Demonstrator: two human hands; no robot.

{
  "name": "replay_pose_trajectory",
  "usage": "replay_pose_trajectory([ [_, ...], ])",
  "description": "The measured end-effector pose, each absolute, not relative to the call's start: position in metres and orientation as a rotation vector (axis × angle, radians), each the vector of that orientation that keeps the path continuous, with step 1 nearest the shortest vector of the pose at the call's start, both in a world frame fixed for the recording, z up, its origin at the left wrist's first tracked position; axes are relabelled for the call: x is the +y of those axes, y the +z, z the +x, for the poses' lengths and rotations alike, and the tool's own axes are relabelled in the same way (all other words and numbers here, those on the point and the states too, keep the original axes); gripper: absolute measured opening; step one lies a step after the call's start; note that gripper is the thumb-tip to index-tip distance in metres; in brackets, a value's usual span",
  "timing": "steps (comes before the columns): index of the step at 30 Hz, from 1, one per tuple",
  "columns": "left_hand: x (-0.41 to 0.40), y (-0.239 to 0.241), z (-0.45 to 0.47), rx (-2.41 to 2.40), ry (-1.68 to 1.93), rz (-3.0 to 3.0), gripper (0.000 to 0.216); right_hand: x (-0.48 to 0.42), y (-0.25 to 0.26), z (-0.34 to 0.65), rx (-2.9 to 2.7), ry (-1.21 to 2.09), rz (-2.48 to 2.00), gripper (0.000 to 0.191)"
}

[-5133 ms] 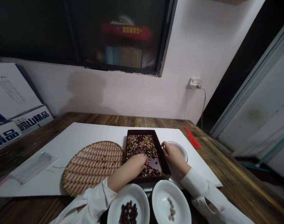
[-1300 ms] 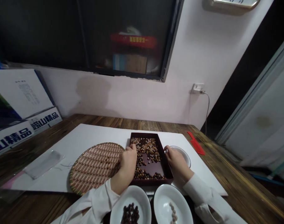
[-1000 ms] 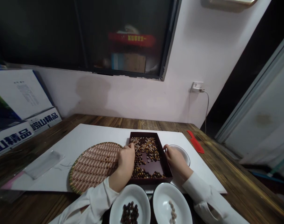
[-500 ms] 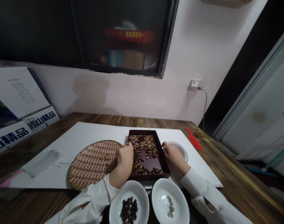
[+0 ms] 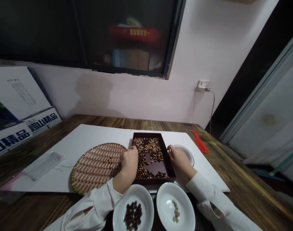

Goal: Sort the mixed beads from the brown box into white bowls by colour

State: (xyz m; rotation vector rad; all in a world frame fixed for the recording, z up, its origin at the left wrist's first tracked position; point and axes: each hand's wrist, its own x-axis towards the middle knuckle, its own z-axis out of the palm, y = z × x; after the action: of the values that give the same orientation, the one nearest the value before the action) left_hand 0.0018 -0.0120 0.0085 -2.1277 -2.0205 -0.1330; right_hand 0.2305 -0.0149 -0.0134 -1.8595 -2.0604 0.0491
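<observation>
A dark maroon box (image 5: 171,168) stands on a white board, with many small brown, tan and pale beads (image 5: 150,146) spread over its floor; a bare patch shows toward its near right part. My left hand (image 5: 129,160) grips the box's left wall, fingers closed, over the edge of a round woven tray (image 5: 93,171) that carries a few brown beads. On the opposite wall my right hand (image 5: 180,160) is closed in a pinch, partly covering a white bowl (image 5: 188,153). Close to me are a bowl of dark beads (image 5: 147,194) and a bowl of pale beads (image 5: 163,192).
A red comb (image 5: 200,144) lies at the white board's (image 5: 81,134) right edge on the wooden table (image 5: 242,179). A clear plastic tray (image 5: 44,165) is on the left. Printed boxes (image 5: 23,96) stand at the back left. A cord hangs from a wall socket (image 5: 203,85).
Both hands keep their hold on the box walls. Some beads in the box have shifted slightly around the bare patch. The view has tilted a little.
</observation>
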Motion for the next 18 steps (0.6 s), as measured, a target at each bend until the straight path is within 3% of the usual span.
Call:
replay_pose_trajectory([
  [18, -0.0113, 0.0065, 0.003, -1.998, -0.12, -2.142, 0.038, -0.0143, -0.0145, 0.2313, -2.054, 0.068, -1.849, 0.022],
])
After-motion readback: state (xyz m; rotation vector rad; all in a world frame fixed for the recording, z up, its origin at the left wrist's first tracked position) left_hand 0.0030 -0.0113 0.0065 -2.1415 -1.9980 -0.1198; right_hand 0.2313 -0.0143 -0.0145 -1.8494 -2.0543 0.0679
